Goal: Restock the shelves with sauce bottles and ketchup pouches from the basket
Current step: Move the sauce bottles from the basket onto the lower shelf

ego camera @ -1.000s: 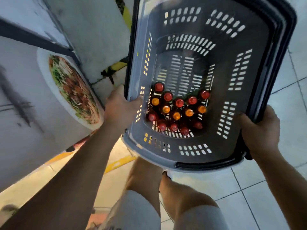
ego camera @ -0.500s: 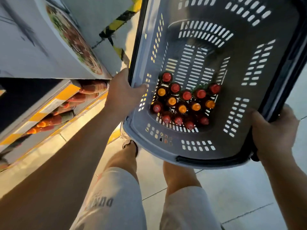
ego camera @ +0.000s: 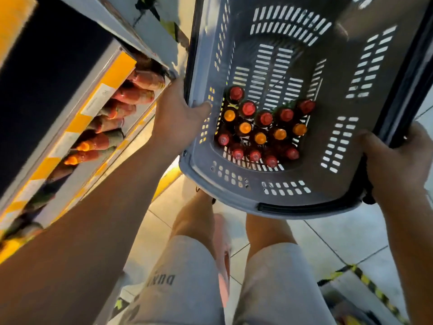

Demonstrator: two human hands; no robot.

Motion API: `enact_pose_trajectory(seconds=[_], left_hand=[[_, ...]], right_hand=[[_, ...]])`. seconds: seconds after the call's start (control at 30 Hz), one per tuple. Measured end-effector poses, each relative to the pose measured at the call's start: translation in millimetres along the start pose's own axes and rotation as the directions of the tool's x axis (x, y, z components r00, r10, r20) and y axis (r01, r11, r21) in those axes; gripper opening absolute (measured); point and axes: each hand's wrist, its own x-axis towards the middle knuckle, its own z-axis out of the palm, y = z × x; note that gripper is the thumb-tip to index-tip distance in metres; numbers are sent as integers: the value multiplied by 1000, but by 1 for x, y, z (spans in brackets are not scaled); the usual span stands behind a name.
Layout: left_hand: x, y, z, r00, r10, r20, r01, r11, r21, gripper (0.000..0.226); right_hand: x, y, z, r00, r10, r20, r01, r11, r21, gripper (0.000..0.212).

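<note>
I carry a grey plastic basket (ego camera: 351, 66) with a dark rim in front of me, above the floor. My left hand (ego camera: 178, 118) grips its left rim, thumb over the edge. On the opposite side my right hand (ego camera: 396, 160) grips the dark right rim. Several sauce bottles (ego camera: 260, 127) with red and orange caps stand upright in the basket's near corner. To the left is a shelf (ego camera: 77, 118) with a yellow-striped edge, holding a row of sauce bottles (ego camera: 131, 95). No ketchup pouches are visible.
The floor (ego camera: 339, 240) is pale tile. My legs in light shorts (ego camera: 187, 277) are below the basket. Black-and-yellow hazard tape (ego camera: 370, 287) marks something low at the bottom right. A grey panel (ego camera: 131, 26) stands above the shelf.
The view has swung left toward the shelf, and more of the shelf's bottle row shows. Both hands keep their grip on the basket, which sits closer to the shelf edge.
</note>
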Motion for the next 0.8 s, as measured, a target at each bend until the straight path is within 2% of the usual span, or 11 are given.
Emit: enact_pose_trajectory(seconds=[0.17, 0.33, 0.47, 0.57, 0.8], left_hand=[[-27, -38, -8, 998, 60, -21, -60, 998, -11, 39], [-54, -66, 1, 995, 69, -71, -60, 990, 132, 36], [-76, -85, 12, 996, 66, -63, -56, 987, 149, 28], [-87, -103, 25, 993, 87, -84, -71, 980, 185, 25], [-93, -165, 64, 996, 76, -42, -70, 991, 116, 29]], right_hand=[[-40, 26, 17, 1000, 0, 6, 0, 1000, 30, 31], [-62, 70, 20, 999, -1, 45, -2, 997, 75, 36], [-66, 105, 20, 999, -19, 48, 15, 996, 84, 41], [-67, 128, 23, 998, -26, 59, 21, 997, 81, 38], [-66, 168, 54, 999, -15, 35, 15, 1000, 14, 39]])
